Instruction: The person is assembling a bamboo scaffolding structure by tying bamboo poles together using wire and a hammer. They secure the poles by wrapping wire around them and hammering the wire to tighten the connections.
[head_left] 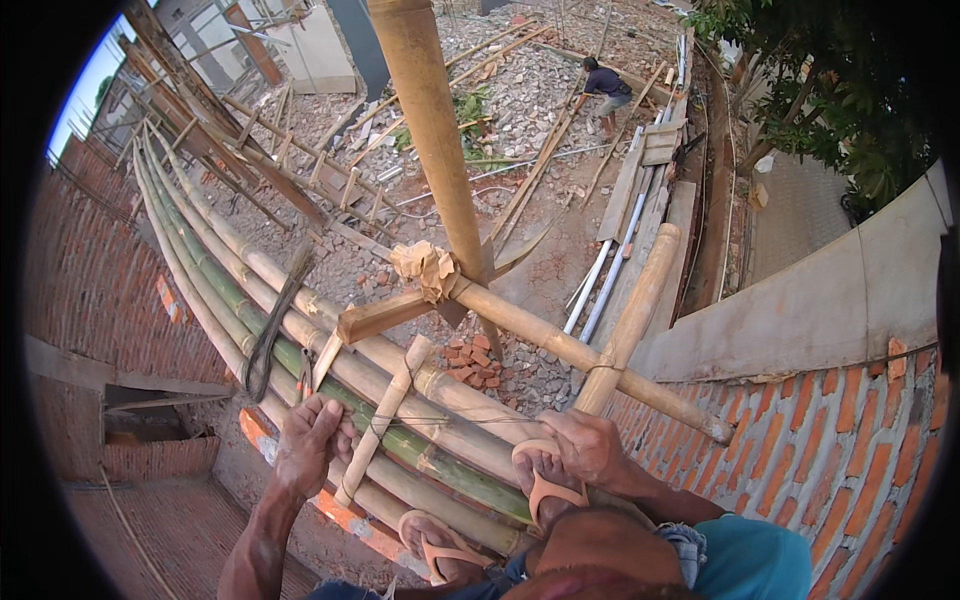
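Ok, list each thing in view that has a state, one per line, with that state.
left hand: closed around the short bamboo crosspiece
right hand: gripping the base of a bamboo pole
short bamboo crosspiece: lying across the bamboo platform, tied with thin cord
upright bamboo post: standing, lashed at the joint
horizontal bamboo pole: resting on the brick wall
sandals: on both feet, on the bamboo
person below: bent over the rubble

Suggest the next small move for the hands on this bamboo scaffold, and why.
Probably draw the thin cord tight. It runs between the left hand, on the short bamboo crosspiece, and the right hand at the slanted pole, and the crosspiece shows no finished lashing.
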